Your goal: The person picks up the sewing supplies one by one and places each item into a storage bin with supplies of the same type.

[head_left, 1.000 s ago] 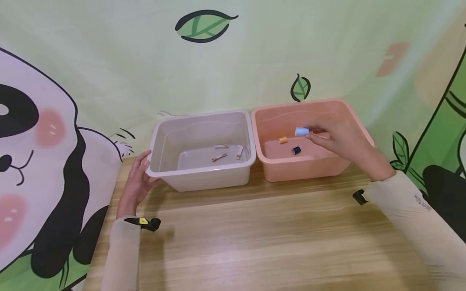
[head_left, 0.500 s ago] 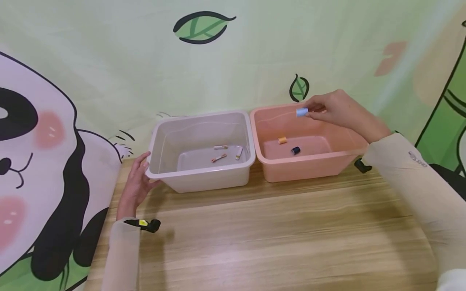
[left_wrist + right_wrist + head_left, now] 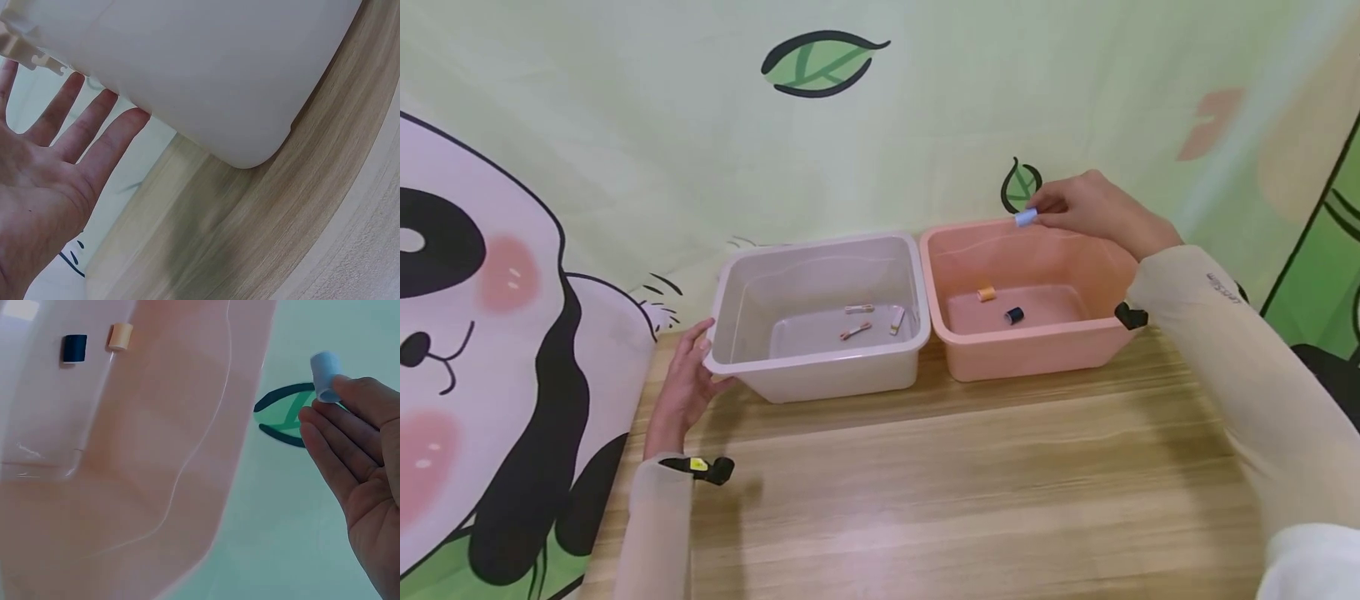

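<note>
My right hand (image 3: 1093, 210) pinches a light blue spool of thread (image 3: 325, 376) between thumb and fingers, above the back rim of the pink bin (image 3: 1045, 333). On that bin's floor lie an orange thread spool (image 3: 986, 293) and a dark navy thread spool (image 3: 1014, 316). My left hand (image 3: 685, 383) is at the left end of the off-white bin (image 3: 820, 367). In the left wrist view, its fairly straight fingers (image 3: 87, 134) touch the bin's edge. Inside the off-white bin are three small, slim banded bundles (image 3: 855, 331), grouped toward the right.
Both bins stand side by side on a wood-grain table (image 3: 925, 492), near the back. Behind them hangs a pale green cloth (image 3: 700, 125) printed with leaves and a panda. A black wrist camera (image 3: 1131, 316) on the right sleeve overlaps the pink bin's front corner.
My right hand has lifted the light blue spool from inside the pink bin, up and back to over its rear rim. The left hand stays at the off-white bin.
</note>
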### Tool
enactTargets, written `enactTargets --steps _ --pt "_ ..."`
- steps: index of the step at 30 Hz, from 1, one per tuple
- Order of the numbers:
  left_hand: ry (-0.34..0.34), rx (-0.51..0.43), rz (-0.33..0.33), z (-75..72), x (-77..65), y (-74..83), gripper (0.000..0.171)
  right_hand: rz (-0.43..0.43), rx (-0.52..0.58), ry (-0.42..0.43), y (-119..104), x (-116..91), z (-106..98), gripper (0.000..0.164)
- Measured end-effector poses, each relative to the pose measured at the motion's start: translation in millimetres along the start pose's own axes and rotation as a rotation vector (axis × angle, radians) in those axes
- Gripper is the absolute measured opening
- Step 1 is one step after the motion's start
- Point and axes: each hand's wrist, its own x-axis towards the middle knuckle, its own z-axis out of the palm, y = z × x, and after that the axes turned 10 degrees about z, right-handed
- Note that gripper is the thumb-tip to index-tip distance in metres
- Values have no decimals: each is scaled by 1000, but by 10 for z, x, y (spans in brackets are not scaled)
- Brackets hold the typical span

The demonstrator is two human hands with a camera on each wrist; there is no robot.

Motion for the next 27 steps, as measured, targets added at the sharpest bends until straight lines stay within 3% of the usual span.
enactTargets --steps 11,27 --pt "-16 -13 10 0 22 -20 38 57 31 -3 71 72 -23 36" --pt "-1 -21 5 -119 -38 28 37 8 -40 -6 34 -57 72 31"
